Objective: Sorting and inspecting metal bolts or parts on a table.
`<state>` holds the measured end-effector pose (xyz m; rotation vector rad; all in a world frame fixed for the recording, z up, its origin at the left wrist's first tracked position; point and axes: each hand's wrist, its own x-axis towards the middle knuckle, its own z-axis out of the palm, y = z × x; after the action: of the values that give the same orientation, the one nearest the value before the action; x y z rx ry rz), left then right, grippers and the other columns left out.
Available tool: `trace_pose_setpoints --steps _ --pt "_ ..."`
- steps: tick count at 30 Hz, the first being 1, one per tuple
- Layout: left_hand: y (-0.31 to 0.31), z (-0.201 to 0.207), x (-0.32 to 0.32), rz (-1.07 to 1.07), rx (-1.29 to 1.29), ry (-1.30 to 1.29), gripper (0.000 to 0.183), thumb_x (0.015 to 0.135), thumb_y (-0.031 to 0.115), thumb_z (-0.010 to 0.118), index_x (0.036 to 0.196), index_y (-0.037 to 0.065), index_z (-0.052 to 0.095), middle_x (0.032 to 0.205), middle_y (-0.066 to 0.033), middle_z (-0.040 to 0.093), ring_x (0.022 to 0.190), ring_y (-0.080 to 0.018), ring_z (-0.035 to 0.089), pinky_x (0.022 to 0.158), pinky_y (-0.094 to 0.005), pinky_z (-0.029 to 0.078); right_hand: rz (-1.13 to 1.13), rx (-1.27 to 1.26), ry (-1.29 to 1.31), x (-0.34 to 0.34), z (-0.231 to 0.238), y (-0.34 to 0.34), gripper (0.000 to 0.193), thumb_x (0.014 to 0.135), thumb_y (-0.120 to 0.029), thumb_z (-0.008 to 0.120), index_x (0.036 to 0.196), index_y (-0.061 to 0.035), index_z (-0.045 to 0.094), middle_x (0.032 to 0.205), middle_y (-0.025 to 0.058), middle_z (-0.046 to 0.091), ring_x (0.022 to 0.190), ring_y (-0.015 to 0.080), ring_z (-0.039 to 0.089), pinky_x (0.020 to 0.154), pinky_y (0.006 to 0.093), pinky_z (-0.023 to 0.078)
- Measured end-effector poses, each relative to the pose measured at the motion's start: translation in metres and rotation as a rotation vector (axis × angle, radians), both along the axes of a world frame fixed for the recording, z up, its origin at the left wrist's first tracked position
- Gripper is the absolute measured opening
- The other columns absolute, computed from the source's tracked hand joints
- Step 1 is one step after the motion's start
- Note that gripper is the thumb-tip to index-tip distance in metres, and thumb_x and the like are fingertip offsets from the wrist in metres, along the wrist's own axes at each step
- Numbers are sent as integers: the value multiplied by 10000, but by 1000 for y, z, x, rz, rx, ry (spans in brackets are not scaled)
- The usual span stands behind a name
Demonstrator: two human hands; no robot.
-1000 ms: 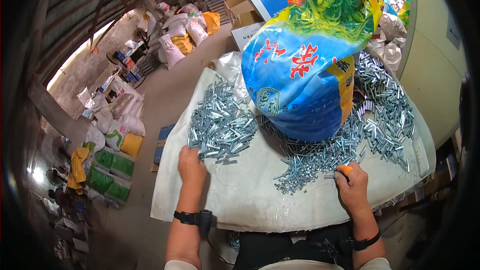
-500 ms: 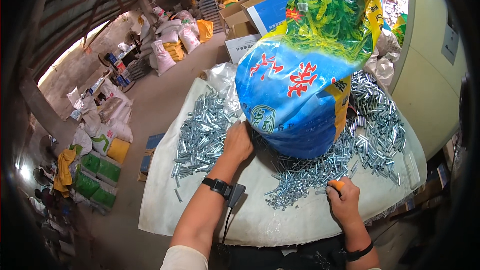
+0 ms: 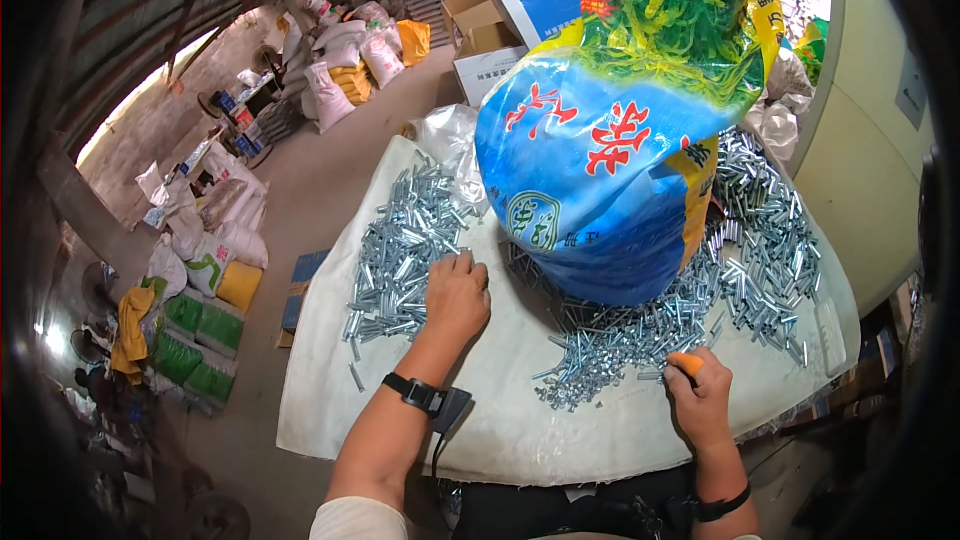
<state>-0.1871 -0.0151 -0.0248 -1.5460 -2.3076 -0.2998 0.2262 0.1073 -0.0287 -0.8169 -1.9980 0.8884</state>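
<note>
My left hand (image 3: 458, 295), fingers curled, rests at the right edge of the left heap of small metal tubes (image 3: 400, 260); whatever it may hold is hidden. Closed, my right hand (image 3: 702, 400) sits beside a mound of small metal parts (image 3: 570, 380). An orange piece (image 3: 687, 363) shows at its index finger and thumb; whether it is worn or held I cannot tell. A short tube (image 3: 650, 375) lies close to those fingertips. Between and beyond my hands, a large blue and green sack (image 3: 600, 190) stands over the middle of the metal parts.
More metal tubes (image 3: 765, 270) cover the right side of the pale tabletop (image 3: 480, 440). A clear plastic bag (image 3: 450, 145) lies left of the sack. Cardboard boxes (image 3: 487, 65) stand behind, and a pale green machine housing (image 3: 870, 160) rises at the right. Filled sacks (image 3: 335, 95) line the floor.
My left hand has moved from beside the sack's lower edge toward me and left, to the edge of the left heap. The right hand stays in nearly the same place.
</note>
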Motion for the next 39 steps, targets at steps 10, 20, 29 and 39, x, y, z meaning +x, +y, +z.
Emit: trace_pose_setpoints --steps 10,20,29,39 --pt "-107 14 -20 -12 123 82 169 831 112 774 993 72 796 1283 -141 705 1266 -379 638 1055 -525 490 30 -97 47 5 3 -2 136 920 20 772 1043 73 795 854 104 668 713 199 659 652 335 504" --pt "-163 16 -48 68 138 -107 293 878 162 828 1167 117 845 1366 -142 743 1440 -452 586 1195 -596 439 48 -137 64 3 -1 -1 157 905 36 764 1053 77 795 853 112 658 718 214 655 657 348 496" --pt "-158 21 82 -187 12 -164 467 970 327 785 1373 92 767 1512 -211 661 1480 -476 544 1233 -626 393 31 -115 35 1 -7 1 144 909 35 747 1042 84 777 850 101 629 733 195 619 674 345 476" --pt "-176 8 15 101 -35 77 377 1058 234 724 1418 126 749 1567 -177 651 1500 -417 559 1241 -612 403 60 -146 31 7 -14 1 91 934 42 714 1019 73 729 906 73 597 848 173 602 775 332 483"
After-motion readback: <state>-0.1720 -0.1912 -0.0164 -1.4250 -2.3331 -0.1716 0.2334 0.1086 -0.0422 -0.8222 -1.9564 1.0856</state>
